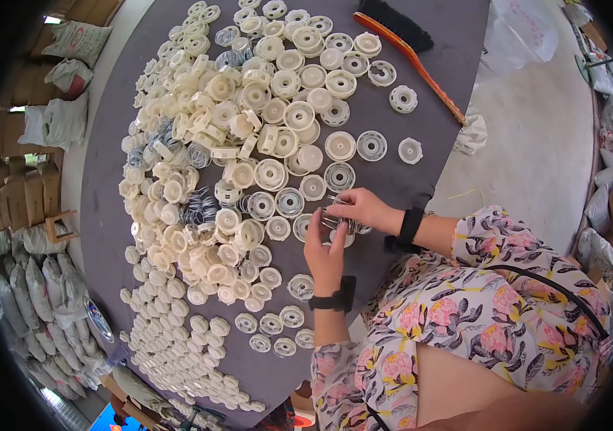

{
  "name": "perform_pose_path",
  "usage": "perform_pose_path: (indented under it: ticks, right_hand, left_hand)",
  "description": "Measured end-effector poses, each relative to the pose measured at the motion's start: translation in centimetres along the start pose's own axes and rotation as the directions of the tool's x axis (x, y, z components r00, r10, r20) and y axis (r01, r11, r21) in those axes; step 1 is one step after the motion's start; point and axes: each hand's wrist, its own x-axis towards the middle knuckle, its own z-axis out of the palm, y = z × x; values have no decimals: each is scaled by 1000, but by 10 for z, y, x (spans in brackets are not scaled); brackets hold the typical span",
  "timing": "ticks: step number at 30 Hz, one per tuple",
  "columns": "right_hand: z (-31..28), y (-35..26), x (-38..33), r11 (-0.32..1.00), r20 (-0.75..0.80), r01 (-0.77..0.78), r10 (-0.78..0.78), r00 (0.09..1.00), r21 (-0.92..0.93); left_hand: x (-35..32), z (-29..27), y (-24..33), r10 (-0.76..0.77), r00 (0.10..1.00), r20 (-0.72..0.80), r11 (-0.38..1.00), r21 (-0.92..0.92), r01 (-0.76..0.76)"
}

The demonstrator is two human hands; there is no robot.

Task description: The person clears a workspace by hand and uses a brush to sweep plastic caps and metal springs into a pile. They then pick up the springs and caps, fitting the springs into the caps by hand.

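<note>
Two hands busy with small metalwork near the right-hand edge of the desk: left hand curled, thumb and fingers around a cluster of wire coils; right hand pinched onto the same cluster from the other side. Both narrow, neither free; pieces too small and too covered to count.

Just beside the fingers, white wheels lying flat, plus a few of another look, such as the grey-ringed wheel farther up. Probably (going by the grey alone) already fitted with metal inside, hence further along than the plain ones. Below the left hand, a loose group of similar wheels set apart from the rest, perhaps finished; impossible to confirm at such a size.

Left to do, on the same judgement: a great deal. Across the middle of the desk, a deep heap of cream plastic parts, with bundles of dark coils caught among them. Toward the lower left, a broad spread of small white caps, seemingly untouched. Likely an early or middle stage, not a late one.

At the upper right, lying unused: a black-bristled brush with an orange handle.
</note>
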Motion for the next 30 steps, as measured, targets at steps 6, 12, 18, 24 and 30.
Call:
perform_pose_path:
  ticks: [6, 12, 18, 24, 30]
  right_hand:
    - [5, 6, -13, 891, 144, 382, -357, 923, -245]
    - [31, 32, -41, 791, 400, -457, 296, 867, 407]
    - [39, 38, -62, 962, 362, -218, 146, 921, 166]
    - [24, 41, -61, 980, 461, -185, 131, 878, 73]
    - [18, 28, -66, 652, 558, 694, -468, 685, -305]
  left_hand:
    - [-34, 2, -14, -373, 919, 128, 588, -734, 341]
    - [-74, 9, -13, -41, 964, -265, 996, 69, 61]
    - [-112, 5, -30, -442, 883, -160, 654, -731, 195]
    - [-112, -18, -30, -95, 992, -82, 995, 16, 96]
    - [-94, -35, -49, -564, 785, 257, 401, -746, 532]
